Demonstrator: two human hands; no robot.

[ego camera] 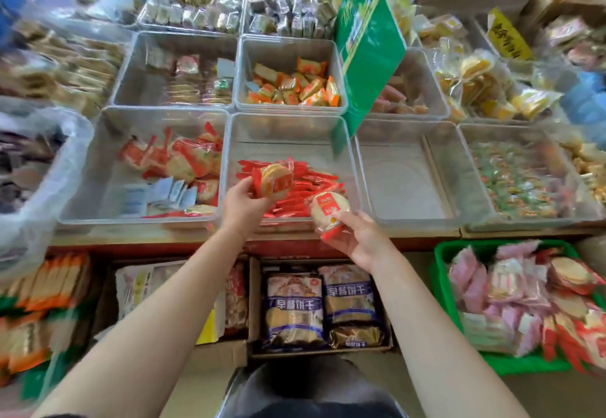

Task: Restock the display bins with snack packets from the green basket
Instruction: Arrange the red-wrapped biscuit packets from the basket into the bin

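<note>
Mid-restock: your left hand (241,201) and right hand (357,237) each grip a round cracker packet (273,179) over the centre bin (347,152); next, drop both in.

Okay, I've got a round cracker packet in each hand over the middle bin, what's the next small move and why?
Probably lower the left hand and release its round cracker packet onto the red packets in the clear bin. That hand is already over the pile of matching red wrappers, while the right hand holds its packet nearer the front rim.
</note>
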